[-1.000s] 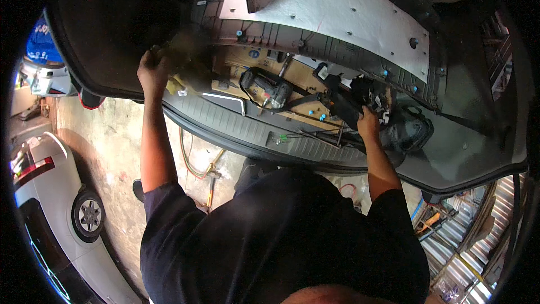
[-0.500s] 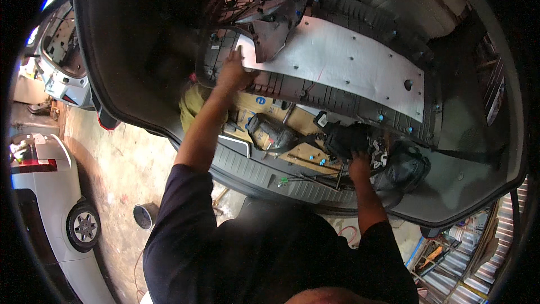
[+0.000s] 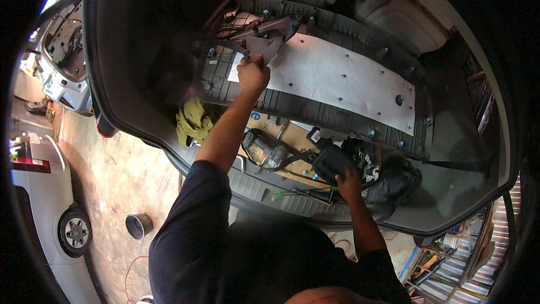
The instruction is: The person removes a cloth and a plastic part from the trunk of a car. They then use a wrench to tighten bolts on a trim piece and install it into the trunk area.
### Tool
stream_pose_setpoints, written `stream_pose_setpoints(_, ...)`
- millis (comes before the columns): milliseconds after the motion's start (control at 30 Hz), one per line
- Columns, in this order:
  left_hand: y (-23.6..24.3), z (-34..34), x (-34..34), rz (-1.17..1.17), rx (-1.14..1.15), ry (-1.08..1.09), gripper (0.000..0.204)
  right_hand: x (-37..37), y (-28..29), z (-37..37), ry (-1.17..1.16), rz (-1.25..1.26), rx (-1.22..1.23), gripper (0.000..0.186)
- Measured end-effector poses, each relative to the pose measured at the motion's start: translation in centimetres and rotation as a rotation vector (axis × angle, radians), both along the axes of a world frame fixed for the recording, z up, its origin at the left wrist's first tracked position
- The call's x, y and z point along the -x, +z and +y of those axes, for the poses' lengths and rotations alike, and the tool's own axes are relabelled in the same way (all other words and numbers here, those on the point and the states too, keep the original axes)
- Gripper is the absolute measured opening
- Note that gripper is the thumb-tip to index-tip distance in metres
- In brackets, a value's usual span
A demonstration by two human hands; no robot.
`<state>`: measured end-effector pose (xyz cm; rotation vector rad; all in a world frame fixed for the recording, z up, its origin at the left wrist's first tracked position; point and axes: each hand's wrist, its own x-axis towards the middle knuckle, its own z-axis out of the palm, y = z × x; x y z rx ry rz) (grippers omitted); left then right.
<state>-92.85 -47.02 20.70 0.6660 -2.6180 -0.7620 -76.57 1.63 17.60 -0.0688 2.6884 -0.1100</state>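
Leaning over an open car boot, you're working w/ both arms out. Nearest, your right hand [image 3: 350,183] is resting fingers-down on a black part [image 3: 333,162] among tangled wiring by the boot sill; can't tell if it's gripping or just pressing. Farther in, your left hand [image 3: 253,76] is closed around the lower edge of a dark plastic trim piece [image 3: 264,39], lying against the grey felt-backed panel [image 3: 337,73]. Judging by the clips, you're best pulling evenly, close to each fastener, not twisting. A yellow rag [image 3: 191,121] is sitting left of your forearm. Trim's upper left is blurred; fingertips hidden.
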Motion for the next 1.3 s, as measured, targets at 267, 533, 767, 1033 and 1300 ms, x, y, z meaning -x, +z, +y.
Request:
stream_pose_setpoints(267,4.5,9.0,-14.2,0.231,0.177,-0.207,0.053,3.0,7.1,-9.3,-0.216,-0.160,1.200,0.072)
stream_pose_setpoints(533,9.0,16.6,-25.5,-0.025,-0.053,-0.504,0.065,3.3,12.1,-16.1,-0.657,-0.213,1.607,0.051)
stream_pose_setpoints(767,10.4,16.9,-33.0,-0.117,-0.312,-1.014,0.076,-4.4,15.0,-5.0,-0.861,-0.033,1.482,0.044)
stream_pose_setpoints(1033,1.7,11.6,-35.5,-0.483,-0.424,-1.064,0.063,-11.0,15.8,7.6,-0.720,0.069,1.134,0.022)
stream_pose_setpoints(1300,-9.4,2.0,-32.6,-0.551,-0.259,-0.595,0.052,-16.5,4.6,16.9,0.004,0.316,0.596,0.038)
